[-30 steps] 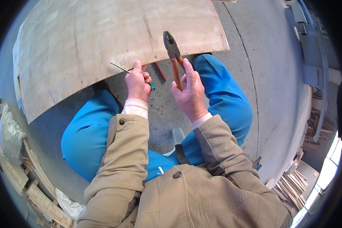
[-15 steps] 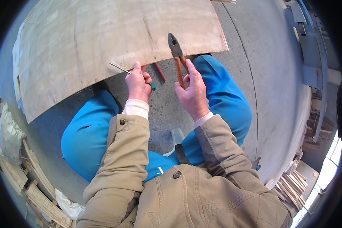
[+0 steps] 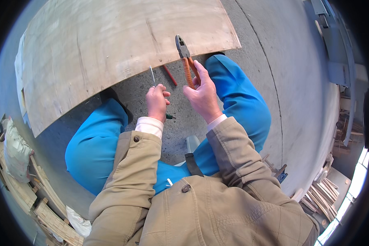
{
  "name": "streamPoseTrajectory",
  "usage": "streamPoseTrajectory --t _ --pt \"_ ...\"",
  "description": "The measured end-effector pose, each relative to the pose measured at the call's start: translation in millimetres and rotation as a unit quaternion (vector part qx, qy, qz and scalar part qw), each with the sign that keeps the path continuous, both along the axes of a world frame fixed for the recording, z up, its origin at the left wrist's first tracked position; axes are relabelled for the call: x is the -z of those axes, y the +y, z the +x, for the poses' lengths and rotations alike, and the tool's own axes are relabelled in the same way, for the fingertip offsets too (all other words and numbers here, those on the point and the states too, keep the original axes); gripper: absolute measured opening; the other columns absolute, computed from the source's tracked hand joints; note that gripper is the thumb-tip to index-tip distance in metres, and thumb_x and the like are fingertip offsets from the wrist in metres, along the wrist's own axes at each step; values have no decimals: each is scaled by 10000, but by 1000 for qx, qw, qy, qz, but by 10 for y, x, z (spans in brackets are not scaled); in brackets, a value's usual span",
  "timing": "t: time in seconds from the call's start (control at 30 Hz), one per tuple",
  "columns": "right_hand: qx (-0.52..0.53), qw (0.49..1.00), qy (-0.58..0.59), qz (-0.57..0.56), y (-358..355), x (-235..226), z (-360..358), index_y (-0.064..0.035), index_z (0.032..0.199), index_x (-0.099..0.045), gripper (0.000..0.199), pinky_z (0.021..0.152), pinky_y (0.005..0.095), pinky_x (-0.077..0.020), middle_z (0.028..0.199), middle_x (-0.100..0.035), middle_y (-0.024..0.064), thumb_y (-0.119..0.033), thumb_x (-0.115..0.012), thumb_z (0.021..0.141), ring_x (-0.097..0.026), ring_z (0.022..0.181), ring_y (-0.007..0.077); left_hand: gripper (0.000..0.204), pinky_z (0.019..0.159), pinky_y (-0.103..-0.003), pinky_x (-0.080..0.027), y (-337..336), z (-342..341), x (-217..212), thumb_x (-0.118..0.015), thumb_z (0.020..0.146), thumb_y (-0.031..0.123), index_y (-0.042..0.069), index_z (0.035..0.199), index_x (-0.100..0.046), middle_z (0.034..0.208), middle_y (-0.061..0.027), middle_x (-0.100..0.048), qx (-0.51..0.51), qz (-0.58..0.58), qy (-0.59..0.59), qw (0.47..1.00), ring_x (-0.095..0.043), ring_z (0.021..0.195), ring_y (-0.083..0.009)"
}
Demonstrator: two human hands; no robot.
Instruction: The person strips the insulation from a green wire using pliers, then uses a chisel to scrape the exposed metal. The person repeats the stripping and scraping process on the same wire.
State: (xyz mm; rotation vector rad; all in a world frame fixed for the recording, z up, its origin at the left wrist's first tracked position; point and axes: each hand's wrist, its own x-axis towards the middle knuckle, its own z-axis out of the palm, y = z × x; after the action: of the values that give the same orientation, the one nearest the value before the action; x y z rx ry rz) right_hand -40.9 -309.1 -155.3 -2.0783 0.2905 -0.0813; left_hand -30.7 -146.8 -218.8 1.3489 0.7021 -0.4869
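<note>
In my left hand (image 3: 156, 102) is a screwdriver (image 3: 152, 75), its thin metal shaft pointing away from me and its tip by the near edge of the plywood sheet (image 3: 106, 45). A bit of its green handle shows below the fingers; the fist hides the rest. My right hand (image 3: 206, 96) is closed around the orange grips of a pair of combination pliers (image 3: 183, 50). Their dark jaws point away from me, over the sheet's edge, and look closed or nearly so. Between the two tools, a red rod-like piece (image 3: 169, 75) sticks out from under the sheet.
My blue-trousered knees are spread on either side of the grey concrete floor (image 3: 129, 88). Wood strips (image 3: 55, 217) and a pale sack (image 3: 17, 149) lie at far left. More wood pieces (image 3: 322, 197) are stacked at lower right. Metal equipment (image 3: 340, 61) stands along the right.
My left hand has drawn a little toward me and to the right, and the screwdriver has swung from slanting left to nearly upright in view. The pliers have shifted slightly left.
</note>
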Motion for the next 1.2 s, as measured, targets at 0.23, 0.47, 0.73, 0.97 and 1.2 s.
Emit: streamPoseTrajectory --t 0.23,0.47,0.73,0.97,1.2 --pt "-14 999 14 31 -66 138 -93 -4 1513 -499 804 727 361 -546 900 -634 111 -85 -751 754 -622 760 227 272 498 -244 -440 12 -10 -154 -507 1118 269 66 1188 -673 871 -72 -716 65 6 -39 997 -596 572 -107" --pt "12 987 -50 154 -31 39 -102 64 1466 -494 730 751 345 -559 973 -694 100 -75 -707 782 -640 795 186 289 516 -258 -478 -57 -13 -297 -509 1128 283 84 1248 -679 801 -72 -714 103 -13 -15 994 -619 574 -115" --pt "-72 800 278 526 -113 -135 -194 6 1318 -571 432 609 275 -538 945 -711 123 -23 -642 893 -688 712 196 266 460 -262 -418 123 -7 -239 -512 1118 258 66 1189 -683 717 -38 -637 58 -12 -42 997 -521 486 -98" --pt "-107 719 309 613 -74 83 -314 43 1406 -517 485 544 249 -544 1063 -723 168 -25 -611 935 -741 857 225 269 465 -274 -414 234 -61 -251 -500 1121 240 47 1186 -676 741 -36 -622 37 -2 -38 999 -512 505 -100" --pt "-86 714 288 632 -58 213 -268 51 1432 -509 490 589 252 -568 1135 -712 184 -41 -600 959 -741 911 247 281 485 -295 -424 281 -98 -259 -499 1123 246 28 1191 -661 755 -40 -608 40 2 -37 999 -505 534 -118"
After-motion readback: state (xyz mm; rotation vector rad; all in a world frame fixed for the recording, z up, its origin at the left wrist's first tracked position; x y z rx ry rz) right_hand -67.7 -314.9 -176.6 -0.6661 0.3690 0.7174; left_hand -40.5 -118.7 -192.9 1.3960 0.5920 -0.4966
